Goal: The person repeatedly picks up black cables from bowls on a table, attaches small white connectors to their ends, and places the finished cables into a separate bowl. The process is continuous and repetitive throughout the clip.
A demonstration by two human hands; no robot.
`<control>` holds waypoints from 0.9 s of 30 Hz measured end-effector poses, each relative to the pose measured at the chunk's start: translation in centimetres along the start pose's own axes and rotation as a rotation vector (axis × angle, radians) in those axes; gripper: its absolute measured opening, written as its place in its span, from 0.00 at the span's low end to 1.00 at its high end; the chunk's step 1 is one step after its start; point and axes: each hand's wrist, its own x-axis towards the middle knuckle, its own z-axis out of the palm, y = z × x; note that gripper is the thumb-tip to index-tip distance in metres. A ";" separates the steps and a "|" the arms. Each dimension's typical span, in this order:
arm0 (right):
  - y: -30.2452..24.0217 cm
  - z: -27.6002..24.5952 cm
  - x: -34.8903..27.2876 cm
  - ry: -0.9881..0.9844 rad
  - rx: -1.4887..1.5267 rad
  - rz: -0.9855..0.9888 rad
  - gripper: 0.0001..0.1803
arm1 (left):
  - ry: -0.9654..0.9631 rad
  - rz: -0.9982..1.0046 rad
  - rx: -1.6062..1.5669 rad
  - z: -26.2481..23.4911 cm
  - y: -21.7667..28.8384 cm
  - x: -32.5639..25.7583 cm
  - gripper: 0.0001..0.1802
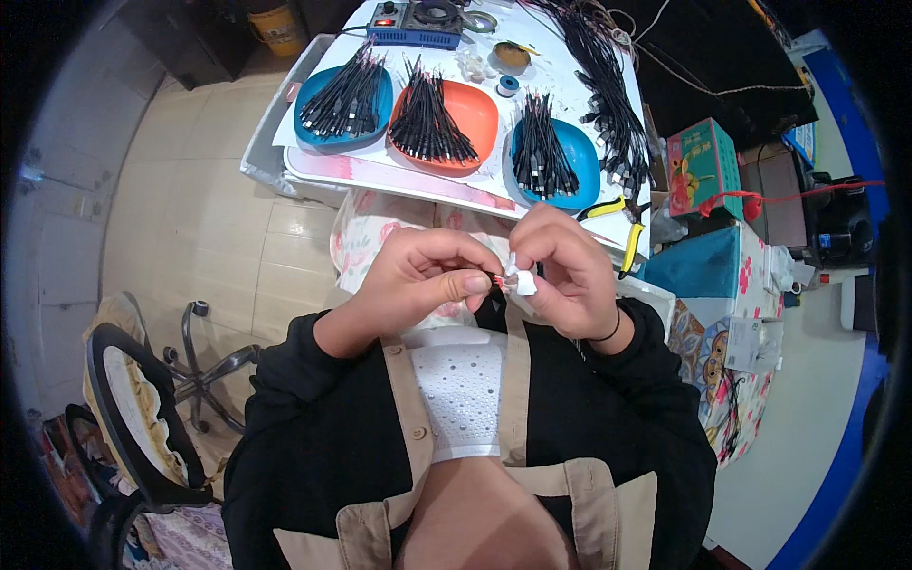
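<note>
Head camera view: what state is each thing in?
Left hand, pinching the black cable
Right hand, fingertips at the cable's end; grip unclear
Reddish wires, exposed
Left blue tray, holding cables
Orange tray, holding cables
Right blue tray, holding cables
Yellow-handled pliers, handles spread
Blue-sided device, red switch lit
Jacket, worn unfastened

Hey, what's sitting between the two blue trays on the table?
The head view shows an orange tray holding black cables between them.

Probably a small workshop: cable bundles (432, 123), pliers (631, 249)
</note>
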 end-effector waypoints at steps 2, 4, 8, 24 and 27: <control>0.3 0.1 -0.4 0.001 0.023 0.073 0.08 | 0.014 0.063 0.160 0.1 0.3 0.1 0.09; 0.6 -0.1 -0.7 0.009 0.000 0.095 0.09 | 0.011 0.133 0.328 -0.1 0.7 0.2 0.10; 1.2 -0.8 -0.7 0.013 -0.067 0.005 0.13 | 0.026 0.029 0.166 -0.3 1.0 0.9 0.09; 5.8 -3.4 -0.5 0.216 -0.069 -0.085 0.14 | -0.016 -0.261 0.140 -0.2 3.4 8.1 0.08; 7.0 -5.0 -1.1 0.360 0.073 0.071 0.22 | 0.068 -0.228 0.320 -1.2 6.6 11.5 0.07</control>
